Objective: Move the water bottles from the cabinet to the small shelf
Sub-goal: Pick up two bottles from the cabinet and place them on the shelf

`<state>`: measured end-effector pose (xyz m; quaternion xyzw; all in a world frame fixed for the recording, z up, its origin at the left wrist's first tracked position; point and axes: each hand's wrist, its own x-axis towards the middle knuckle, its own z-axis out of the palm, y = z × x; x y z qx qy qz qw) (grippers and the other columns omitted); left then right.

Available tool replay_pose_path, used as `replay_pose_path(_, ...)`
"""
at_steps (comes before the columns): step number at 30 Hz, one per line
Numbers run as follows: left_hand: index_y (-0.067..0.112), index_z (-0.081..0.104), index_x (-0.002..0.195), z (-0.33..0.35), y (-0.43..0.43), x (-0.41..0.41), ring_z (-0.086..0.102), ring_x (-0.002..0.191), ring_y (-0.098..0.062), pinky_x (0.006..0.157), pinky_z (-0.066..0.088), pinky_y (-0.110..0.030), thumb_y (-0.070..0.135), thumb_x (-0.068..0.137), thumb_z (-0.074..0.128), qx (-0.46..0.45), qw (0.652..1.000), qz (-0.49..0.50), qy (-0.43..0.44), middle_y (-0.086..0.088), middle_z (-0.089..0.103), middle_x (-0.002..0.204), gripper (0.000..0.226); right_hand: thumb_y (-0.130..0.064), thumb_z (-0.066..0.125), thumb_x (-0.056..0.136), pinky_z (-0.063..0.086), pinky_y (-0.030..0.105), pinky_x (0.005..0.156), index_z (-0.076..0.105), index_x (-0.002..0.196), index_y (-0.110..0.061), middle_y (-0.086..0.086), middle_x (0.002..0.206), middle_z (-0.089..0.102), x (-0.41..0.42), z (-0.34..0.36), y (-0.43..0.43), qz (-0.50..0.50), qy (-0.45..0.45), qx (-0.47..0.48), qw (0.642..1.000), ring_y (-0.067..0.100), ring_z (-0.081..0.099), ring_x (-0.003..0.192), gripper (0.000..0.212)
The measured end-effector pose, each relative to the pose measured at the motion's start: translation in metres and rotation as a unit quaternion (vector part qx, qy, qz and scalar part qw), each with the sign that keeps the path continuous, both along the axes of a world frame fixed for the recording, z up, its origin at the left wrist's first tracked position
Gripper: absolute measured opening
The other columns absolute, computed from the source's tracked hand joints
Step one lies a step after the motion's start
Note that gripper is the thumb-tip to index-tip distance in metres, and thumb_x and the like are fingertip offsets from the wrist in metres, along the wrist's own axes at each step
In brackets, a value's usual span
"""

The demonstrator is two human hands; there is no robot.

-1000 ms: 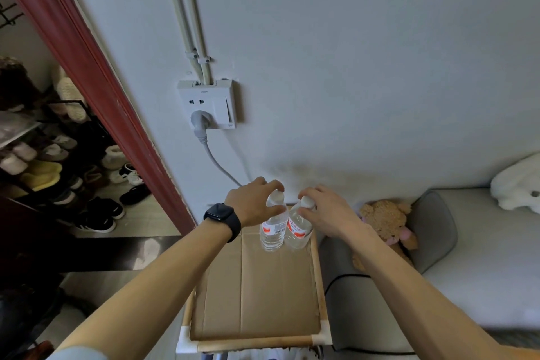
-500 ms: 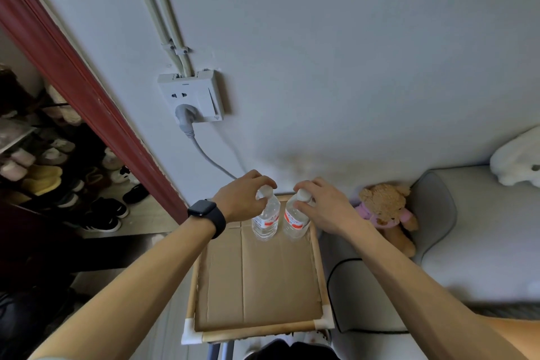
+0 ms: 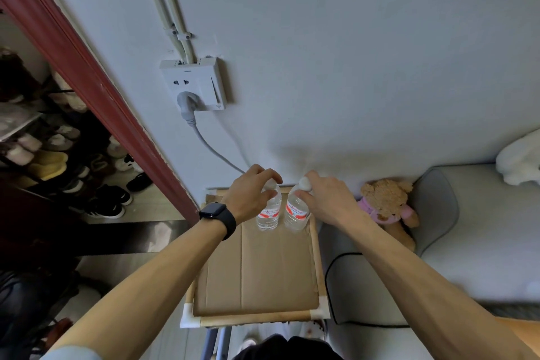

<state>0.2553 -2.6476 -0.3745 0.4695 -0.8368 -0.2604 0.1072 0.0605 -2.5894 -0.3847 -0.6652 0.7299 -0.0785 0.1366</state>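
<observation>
Step in hand: setting down. Two water bottles stand upright, side by side, at the far edge of the small shelf point(image 3: 317, 254), on its cardboard-lined top near the wall. The left hand point(image 3: 248, 196) has its grip closed over the cap of the left bottle point(image 3: 268, 213); the right hand point(image 3: 325, 199) grips the cap of the right bottle point(image 3: 296, 210) likewise. Both bases appear seated. Next move, in my judgement: open both grips and lift clear without tipping either bottle.

Single head view, looking steeply down, close over small shelf point(image 3: 318, 257)
</observation>
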Motion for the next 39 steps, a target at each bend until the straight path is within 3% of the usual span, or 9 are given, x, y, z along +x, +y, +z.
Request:
replay_pose_path(8, 0.030, 0.063, 0.115, -0.001, 0.001, -0.008, 0.053, 0.094, -0.010, 0.078, 0.039, -0.020, 0.020, 0.096, 0.058, 0.015, 0.999, -0.004, 0.029, 0.004, 0.052, 0.122, 0.022, -0.046, 0.053, 0.095, 0.046, 0.038, 0.078, 0.046, 0.123, -0.027, 0.007, 0.111, 0.066, -0.009, 0.005, -0.010, 0.063, -0.017, 0.031, 0.997, 0.030, 0.059, 0.098, 0.034)
replay_pose_path(13, 0.028, 0.063, 0.119, -0.004, 0.001, -0.013, 0.055, 0.103, -0.014, 0.080, 0.040, -0.021, 0.021, 0.096, 0.056, 0.010, 0.998, 0.036, 0.055, 0.003, 0.052, 0.125, 0.025, -0.041, 0.054, 0.095, 0.041, 0.035, 0.076, 0.049, 0.126, -0.026, 0.006, 0.118, 0.064, -0.016, 0.007, -0.023, 0.079, -0.020, 0.043, 0.996, 0.029, 0.057, 0.103, 0.036)
replay_pose_path(15, 0.028, 0.063, 0.119, -0.004, 0.001, -0.015, 0.054, 0.104, -0.013, 0.081, 0.040, -0.021, 0.020, 0.096, 0.056, 0.008, 0.997, 0.041, 0.059, 0.003, 0.052, 0.125, 0.025, -0.041, 0.054, 0.095, 0.038, 0.033, 0.073, 0.050, 0.124, -0.024, 0.007, 0.115, 0.065, -0.018, 0.007, -0.026, 0.082, -0.015, 0.043, 0.996, 0.030, 0.057, 0.102, 0.034)
replay_pose_path(20, 0.031, 0.059, 0.124, -0.003, -0.002, -0.022, 0.054, 0.098, -0.013, 0.080, 0.040, -0.021, 0.022, 0.094, 0.058, 0.035, 0.997, 0.036, 0.063, 0.003, 0.051, 0.122, 0.031, -0.040, 0.053, 0.095, 0.047, 0.037, 0.078, 0.049, 0.124, -0.025, 0.006, 0.112, 0.065, -0.016, 0.003, -0.027, 0.078, -0.004, 0.039, 0.996, 0.027, 0.058, 0.098, 0.034)
replay_pose_path(25, 0.029, 0.047, 0.135, -0.009, -0.014, -0.019, 0.053, 0.103, -0.013, 0.087, 0.040, -0.023, 0.031, 0.078, 0.077, 0.096, 0.991, 0.060, 0.066, 0.002, 0.051, 0.118, 0.065, -0.050, 0.063, 0.084, 0.042, 0.032, 0.076, 0.053, 0.122, -0.024, -0.002, 0.114, 0.062, -0.026, 0.001, -0.027, 0.044, -0.108, 0.053, 0.992, 0.020, 0.057, 0.098, 0.047)
replay_pose_path(27, 0.027, 0.052, 0.128, -0.016, -0.017, -0.017, 0.053, 0.108, -0.015, 0.088, 0.041, -0.025, 0.032, 0.071, 0.082, 0.137, 0.988, 0.046, 0.045, 0.004, 0.053, 0.121, 0.065, -0.052, 0.069, 0.078, 0.045, 0.034, 0.076, 0.053, 0.116, -0.024, -0.002, 0.108, 0.062, -0.028, -0.004, -0.024, 0.041, -0.129, 0.083, 0.987, 0.021, 0.057, 0.096, 0.050)
replay_pose_path(30, 0.027, 0.049, 0.122, -0.026, -0.012, -0.016, 0.057, 0.104, -0.017, 0.084, 0.045, -0.029, 0.022, 0.071, 0.082, 0.183, 0.981, 0.034, 0.062, 0.007, 0.061, 0.111, 0.062, -0.053, 0.074, 0.075, 0.049, 0.040, 0.086, 0.044, 0.129, -0.026, 0.000, 0.115, 0.061, -0.027, -0.012, -0.016, 0.024, -0.165, 0.114, 0.979, 0.023, 0.058, 0.103, 0.068)
replay_pose_path(34, 0.026, 0.049, 0.120, -0.033, -0.006, -0.021, 0.058, 0.098, -0.017, 0.084, 0.050, -0.033, 0.020, 0.073, 0.081, 0.149, 0.983, 0.054, 0.095, 0.007, 0.063, 0.105, 0.057, -0.047, 0.075, 0.079, 0.049, 0.036, 0.083, 0.039, 0.133, -0.027, -0.003, 0.116, 0.062, -0.025, -0.022, -0.010, 0.004, -0.208, 0.091, 0.974, 0.022, 0.058, 0.102, 0.067)
replay_pose_path(39, 0.028, 0.047, 0.125, -0.040, -0.002, -0.021, 0.056, 0.103, -0.018, 0.085, 0.048, -0.032, 0.022, 0.075, 0.080, 0.147, 0.981, 0.068, 0.105, 0.006, 0.061, 0.112, 0.061, -0.045, 0.075, 0.080, 0.049, 0.033, 0.083, 0.040, 0.134, -0.029, -0.007, 0.119, 0.061, -0.026, -0.024, -0.009, 0.008, -0.221, 0.091, 0.971, 0.018, 0.058, 0.102, 0.067)
